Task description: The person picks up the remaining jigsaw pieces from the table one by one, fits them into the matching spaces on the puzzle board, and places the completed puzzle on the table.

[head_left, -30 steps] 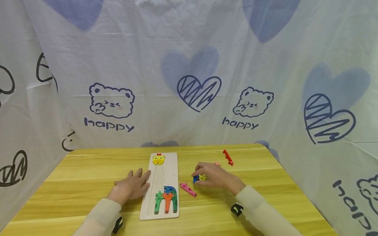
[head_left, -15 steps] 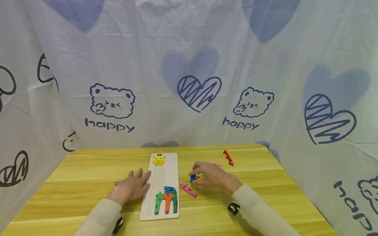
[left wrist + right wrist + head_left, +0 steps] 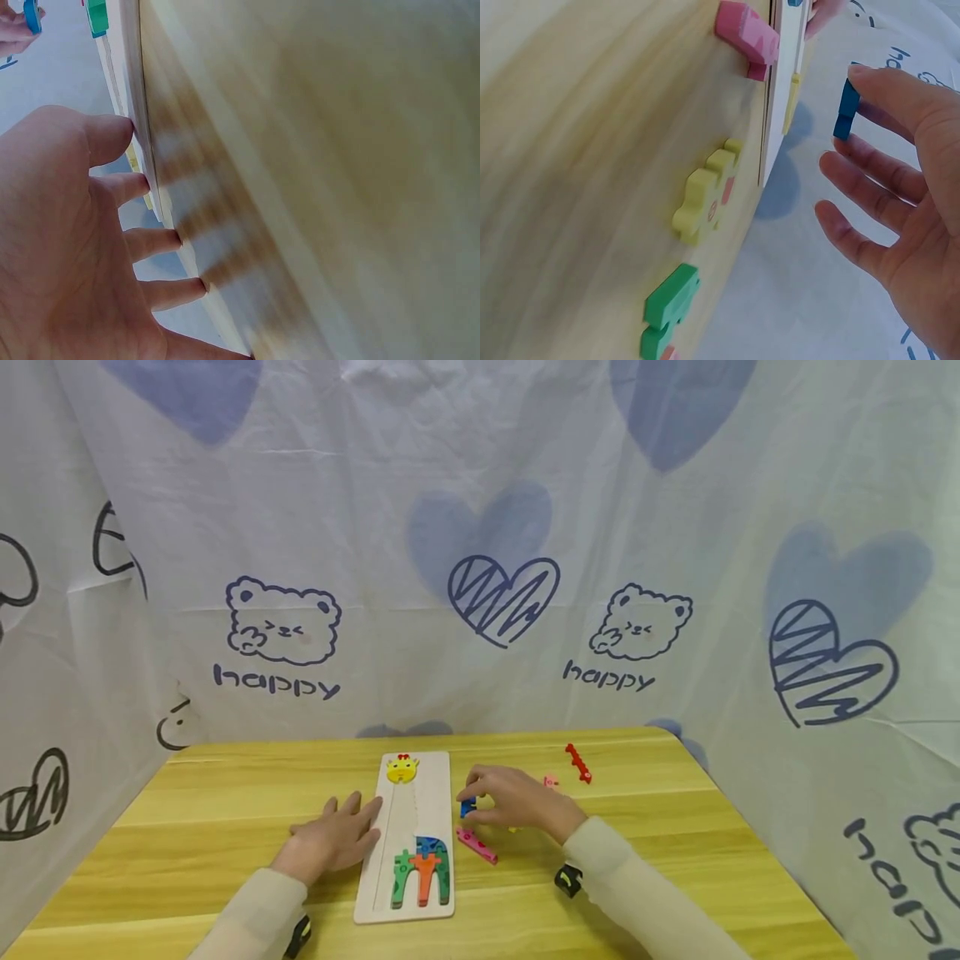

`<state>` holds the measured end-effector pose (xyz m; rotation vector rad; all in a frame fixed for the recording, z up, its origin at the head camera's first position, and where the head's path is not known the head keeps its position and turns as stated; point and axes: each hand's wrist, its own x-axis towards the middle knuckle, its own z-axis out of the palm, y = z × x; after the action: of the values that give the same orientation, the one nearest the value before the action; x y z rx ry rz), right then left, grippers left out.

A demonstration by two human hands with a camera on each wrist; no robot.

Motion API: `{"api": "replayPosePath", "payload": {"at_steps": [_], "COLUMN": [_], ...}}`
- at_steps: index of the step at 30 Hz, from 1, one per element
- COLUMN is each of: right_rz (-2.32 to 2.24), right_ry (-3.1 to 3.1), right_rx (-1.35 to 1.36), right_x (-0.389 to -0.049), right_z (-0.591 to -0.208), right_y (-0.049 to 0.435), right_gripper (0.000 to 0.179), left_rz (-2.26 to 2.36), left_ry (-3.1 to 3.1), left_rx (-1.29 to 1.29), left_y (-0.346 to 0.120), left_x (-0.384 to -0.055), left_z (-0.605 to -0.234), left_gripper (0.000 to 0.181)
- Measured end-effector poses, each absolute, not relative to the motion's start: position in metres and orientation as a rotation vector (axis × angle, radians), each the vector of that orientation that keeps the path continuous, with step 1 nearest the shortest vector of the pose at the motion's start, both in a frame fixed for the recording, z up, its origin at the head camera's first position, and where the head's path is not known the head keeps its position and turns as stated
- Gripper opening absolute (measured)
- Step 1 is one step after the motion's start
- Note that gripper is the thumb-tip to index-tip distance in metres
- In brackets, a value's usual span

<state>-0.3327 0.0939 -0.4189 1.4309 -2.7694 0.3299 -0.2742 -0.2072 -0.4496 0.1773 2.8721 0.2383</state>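
Between thumb and fingertips, my right hand (image 3: 517, 797) pinches a small blue puzzle piece (image 3: 846, 109), held up off the table just right of the puzzle board. My left hand (image 3: 330, 842) lies at the board's left edge, fingers spread and fingertips touching the rim. The white giraffe puzzle board (image 3: 433, 793) bears a yellow giraffe head (image 3: 402, 768) at its far end. Green, orange and blue body and leg pieces (image 3: 424, 868) sit joined at its near end. A pink puzzle piece (image 3: 477, 846) lies beside the board, below the right hand.
On the wooden table (image 3: 637, 852), a yellow piece (image 3: 705, 195) and a green piece (image 3: 671, 296) lie near the right hand, mostly hidden by it in the head view. Farther back are a small pink piece (image 3: 551, 782) and a long red piece (image 3: 578, 764).
My right hand has moved left toward the board, carrying the blue piece away from the yellow one. The left hand has stayed at the board's edge.
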Motion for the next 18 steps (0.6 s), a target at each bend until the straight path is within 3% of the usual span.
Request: {"api": "replayPosePath", "payload": {"at_steps": [18], "right_rz": [0.199], "right_ry": [-2.821], "right_rx": [1.427], "right_x": [-0.353], "right_z": [-0.416], "right_y": [0.046], "right_gripper": [0.035], "left_rz": [0.243], "left_ry": [2.878], "left_rx": [0.189], "left_y": [-0.208], "left_x": [-0.275], "left_z": [-0.45], "left_gripper": [0.061]}}
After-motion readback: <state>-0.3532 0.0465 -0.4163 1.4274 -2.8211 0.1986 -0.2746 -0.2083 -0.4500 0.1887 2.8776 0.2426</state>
